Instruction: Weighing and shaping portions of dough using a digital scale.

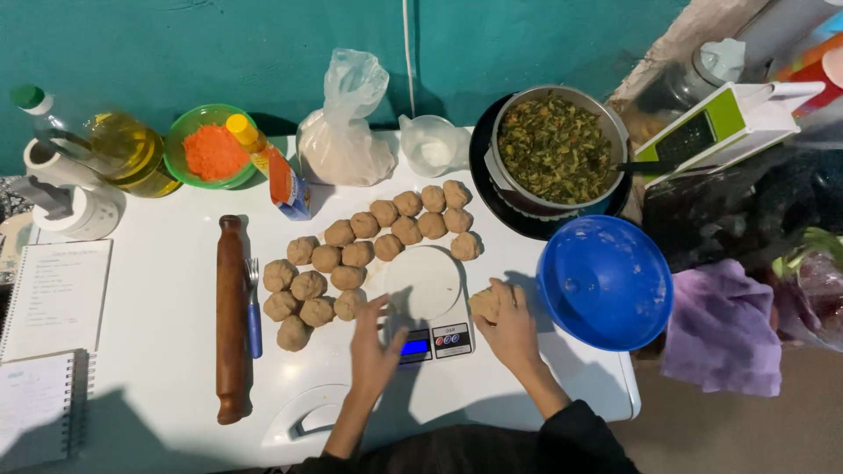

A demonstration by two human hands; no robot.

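While the right hand (512, 326) sits right of centre, fingers curled shut around a tan round dough ball (485, 303), the left hand (373, 344) lies lower centre, fingers spread apart, tips at the edge of the white digital kitchen scale (428, 290); scale plate bare, small blue lit display and a red-blue label at its front. Rows of matching tan dough balls (360, 253) fill frame centre. Brown wooden rolling pin (230, 318) centre left, blue-handled fork (253, 307) just beside it. Top edge, left to right: clear oil bottle with green cap (123, 151), green bowl of orange powder (211, 147), orange-blue squeeze bottle with yellow cap (274, 168), knotted clear plastic bag of flour (342, 132). Steel pot of chopped greens (555, 149) upper right, blue plastic bowl (604, 283) below it. White spiral notebooks (48, 342) lower left
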